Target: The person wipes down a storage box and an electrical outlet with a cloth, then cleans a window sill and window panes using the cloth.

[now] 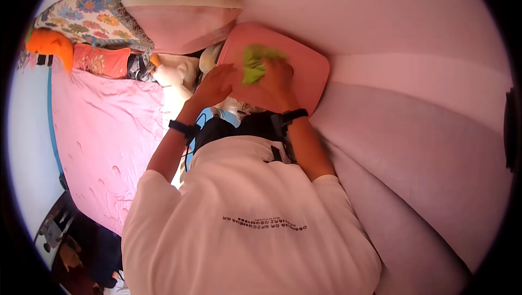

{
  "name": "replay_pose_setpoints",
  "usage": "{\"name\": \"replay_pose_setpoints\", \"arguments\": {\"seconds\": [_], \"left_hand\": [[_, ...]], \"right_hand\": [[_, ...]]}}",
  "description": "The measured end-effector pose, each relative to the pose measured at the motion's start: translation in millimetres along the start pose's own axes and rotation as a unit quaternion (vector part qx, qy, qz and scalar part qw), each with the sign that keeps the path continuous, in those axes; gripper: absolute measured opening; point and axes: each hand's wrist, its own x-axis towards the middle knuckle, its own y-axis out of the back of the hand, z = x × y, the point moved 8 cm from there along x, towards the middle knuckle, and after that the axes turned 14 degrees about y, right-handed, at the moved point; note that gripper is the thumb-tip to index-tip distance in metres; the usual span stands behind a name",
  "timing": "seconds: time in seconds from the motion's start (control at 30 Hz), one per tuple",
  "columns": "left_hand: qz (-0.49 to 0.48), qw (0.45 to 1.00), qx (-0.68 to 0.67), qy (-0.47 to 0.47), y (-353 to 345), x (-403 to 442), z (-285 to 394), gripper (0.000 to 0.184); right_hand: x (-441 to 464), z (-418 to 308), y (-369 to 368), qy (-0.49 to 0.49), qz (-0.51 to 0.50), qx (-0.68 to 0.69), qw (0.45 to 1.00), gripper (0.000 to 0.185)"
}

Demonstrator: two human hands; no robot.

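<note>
In front of me is a flat pink panel with rounded corners (304,69); its exact kind I cannot tell. My right hand (278,79) grips a bright green cloth (254,66) against its face, and both are a little blurred by motion. At the panel's left edge rests my left hand (215,84), fingers stretched out and holding nothing that I can see. Each wrist wears a black strap.
A pink sheet (109,132) covers a bed on the left. Beyond it lie a floral cloth (89,15), an orange plush toy (50,44) and a pink and cream cushion-like block (179,15). A pale wall (413,72) closes in on the right.
</note>
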Motion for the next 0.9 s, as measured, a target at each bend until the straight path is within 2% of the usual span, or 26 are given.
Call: {"name": "replay_pose_setpoints", "arguments": {"seconds": [0.03, 0.1, 0.13, 0.17, 0.23, 0.27, 0.33, 0.4, 0.43, 0.47, 0.5, 0.53, 0.57, 0.63, 0.73, 0.8, 0.83, 0.9], "left_hand": [[0.005, 1.000, 0.000, 0.011, -8.2, 0.6, -2.5, 0.054], [-0.009, 0.996, 0.084, 0.036, -34.4, 1.1, -6.6, 0.062], [-0.014, 0.986, 0.158, 0.055, -52.0, -0.3, -13.8, 0.067], [-0.010, 0.986, 0.155, 0.063, -63.8, -2.4, -19.7, 0.067], [0.024, 0.963, 0.260, 0.068, -75.9, -7.1, -17.5, 0.072], [0.029, 0.962, 0.262, 0.076, -77.4, -8.4, -20.8, 0.072], [0.026, 0.981, 0.177, 0.076, -77.2, -7.7, -26.0, 0.075], [0.047, 0.977, 0.199, 0.060, -75.5, -6.5, -27.7, 0.079], [0.063, 0.973, 0.217, 0.039, -76.7, -9.6, -21.5, 0.083], [0.062, 0.975, 0.212, 0.038, -78.3, -12.8, -19.0, 0.083], [0.079, 0.975, 0.203, 0.038, -75.9, -13.1, -17.7, 0.091], [0.096, 0.976, 0.193, 0.036, -74.4, -10.6, -15.2, 0.100], [0.097, 0.978, 0.184, 0.030, -77.1, -9.1, -14.3, 0.100], [0.116, 0.967, 0.226, 0.023, -77.3, -11.0, -16.6, 0.111], [0.111, 0.969, 0.218, 0.025, -76.3, -8.7, -16.1, 0.109], [0.108, 0.971, 0.212, 0.031, -75.0, -5.3, -15.3, 0.109], [0.076, 0.961, 0.262, 0.047, -79.3, -5.3, -18.6, 0.108], [0.045, 0.948, 0.311, 0.051, -84.6, -2.0, -27.0, 0.107]], "right_hand": [[-2.1, 16.2, 21.6, -0.078, -0.026, -0.025, 0.996, 0.046], [-20.5, 51.5, 28.5, -0.217, -0.133, 0.078, 0.964, 0.049], [-24.7, 52.7, 26.0, -0.211, -0.140, 0.079, 0.964, 0.049], [-25.7, 52.5, 28.1, -0.188, -0.117, 0.069, 0.973, 0.049], [-24.1, 52.9, 17.1, -0.155, -0.102, 0.060, 0.981, 0.049], [-17.0, 48.0, 7.0, -0.133, -0.100, 0.045, 0.985, 0.052], [-3.9, 40.0, 0.1, -0.103, -0.097, 0.032, 0.989, 0.054], [-5.2, 31.3, 1.7, -0.064, -0.081, -0.003, 0.995, 0.047], [-4.1, 24.3, 14.3, -0.065, -0.085, -0.005, 0.994, 0.047], [-3.7, 25.8, 19.8, -0.094, -0.153, 0.021, 0.984, 0.044], [-6.4, 28.6, 25.1, -0.124, -0.216, 0.044, 0.968, 0.042], [-8.5, 31.5, 32.3, -0.129, -0.215, 0.035, 0.968, 0.042], [-11.4, 32.6, 37.2, -0.143, -0.212, 0.039, 0.966, 0.040], [-13.2, 40.8, 37.3, -0.162, -0.204, 0.044, 0.964, 0.038], [-9.4, 53.4, 1.6, -0.175, -0.220, 0.102, 0.954, 0.035], [-1.3, 22.5, -21.9, -0.043, -0.204, 0.209, 0.955, 0.036], [-5.8, 11.4, -26.0, -0.047, -0.202, 0.206, 0.956, 0.036], [-39.7, -5.5, -55.3, -0.132, -0.389, 0.222, 0.884, 0.039]]}}
